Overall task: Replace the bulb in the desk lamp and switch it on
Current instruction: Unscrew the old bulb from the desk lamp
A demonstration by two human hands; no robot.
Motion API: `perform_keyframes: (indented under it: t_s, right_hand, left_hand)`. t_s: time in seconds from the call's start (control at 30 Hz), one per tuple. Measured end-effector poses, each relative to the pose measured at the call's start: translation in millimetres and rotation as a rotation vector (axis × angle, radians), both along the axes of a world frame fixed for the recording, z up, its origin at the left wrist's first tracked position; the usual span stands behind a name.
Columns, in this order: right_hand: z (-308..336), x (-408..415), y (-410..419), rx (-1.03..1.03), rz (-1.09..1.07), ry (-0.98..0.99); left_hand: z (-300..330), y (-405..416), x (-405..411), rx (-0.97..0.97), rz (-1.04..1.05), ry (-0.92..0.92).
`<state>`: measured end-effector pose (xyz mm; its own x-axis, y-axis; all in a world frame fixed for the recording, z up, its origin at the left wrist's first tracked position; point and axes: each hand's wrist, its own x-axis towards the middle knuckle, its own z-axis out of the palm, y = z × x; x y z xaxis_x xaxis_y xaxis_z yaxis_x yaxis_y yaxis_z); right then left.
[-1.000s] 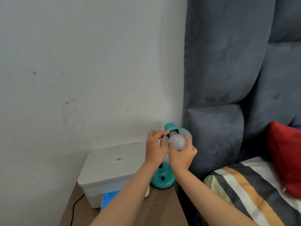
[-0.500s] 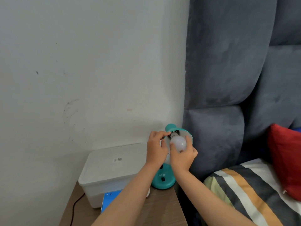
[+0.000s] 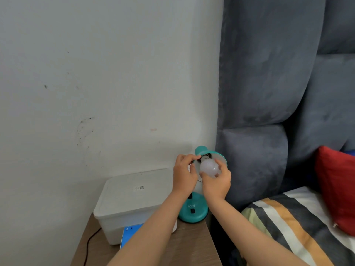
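Head view first: closest to me, two bare forearms reach up from the bottom edge over a brown wooden surface (image 3: 194,244). On that surface I see a thin black cable (image 3: 89,240) at the left, a small blue flat item (image 3: 130,232) partly hidden under the left forearm, and behind it a white lidded plastic box (image 3: 130,200) with a small printed label on its lid. Just right of the box stands the round teal base (image 3: 193,210) of the teal desk lamp, marked "ATN" with a black switch below the letters.

Above the base, my left hand (image 3: 183,176) has its fingers curled around the rim of the teal lamp shade (image 3: 213,155), thumb and forefinger pinching near the socket. My right hand (image 3: 216,182) cups the frosted white round bulb (image 3: 209,167) from below, fingers wrapped round it; the bulb's neck sits at the socket inside the shade. I cannot tell how far it is screwed in.

To the right lies a bed with a striped cover (image 3: 299,225) and a red cushion (image 3: 338,189). Farthest back are the scuffed white wall (image 3: 107,83) and a grey padded headboard (image 3: 269,83).
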<state>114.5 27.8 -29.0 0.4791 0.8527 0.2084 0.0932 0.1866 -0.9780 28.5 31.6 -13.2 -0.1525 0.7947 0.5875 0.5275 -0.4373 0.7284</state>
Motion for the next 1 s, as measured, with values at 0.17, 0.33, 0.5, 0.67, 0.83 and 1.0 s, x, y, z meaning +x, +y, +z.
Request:
perform_keyframes:
  t_s: [0.17, 0.33, 0.5, 0.67, 0.83, 1.0]
  right_hand:
    - [0.6, -0.5, 1.3, -0.019, 0.009, 0.049]
    - [-5.6, -3.3, 5.9, 0.045, 0.032, 0.176]
    - [-4.7, 1.1, 9.1, -0.032, 0.012, 0.170]
    - [-3.3, 3.0, 5.5, -0.049, 0.011, 0.088]
    - [-1.5, 3.8, 3.9, -0.051, 0.022, 0.079]
    - [-1.2, 3.2, 2.1, 0.033, 0.026, 0.188]
  left_hand:
    - [-0.1, 1.3, -0.5, -0.006, 0.002, -0.002]
    - [0.6, 0.4, 0.3, -0.014, 0.004, -0.007]
    - [0.1, 0.1, 0.7, -0.011, 0.005, -0.013]
    - [0.2, 0.5, 1.4, -0.015, 0.001, -0.017]
    - [0.3, 0.1, 1.1, -0.018, 0.006, -0.028]
    - [0.9, -1.1, 2.2, -0.025, 0.010, -0.029]
